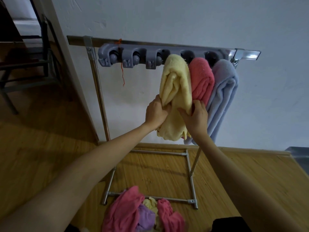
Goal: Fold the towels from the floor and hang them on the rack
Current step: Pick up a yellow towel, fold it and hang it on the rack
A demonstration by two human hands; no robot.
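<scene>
- The folded pale yellow terry towel (pixel 175 91) is hanging from the grey plastic clip holder (pixel 150 55) on the steel floor rack (pixel 98 91), touching the pink towel (pixel 201 81) beside it.
- The left hand (pixel 156 113) is gripping the yellow towel's left edge, fingers curled into the cloth.
- The right hand (pixel 196 117) is grasping its right side, thumb pressing the front.
- A loose heap of pink, purple and yellow towels (pixel 142 213) is lying on the wooden floor (pixel 41 148), well below both hands.

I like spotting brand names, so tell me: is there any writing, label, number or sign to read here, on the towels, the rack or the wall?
None can be read.
Yellow towel, pink towel and blue towel: no tag or print shows.
Grey holder strip on the rack: no marking visible.
Wall: only scuffs.
Towels on the floor: no labels show.
</scene>
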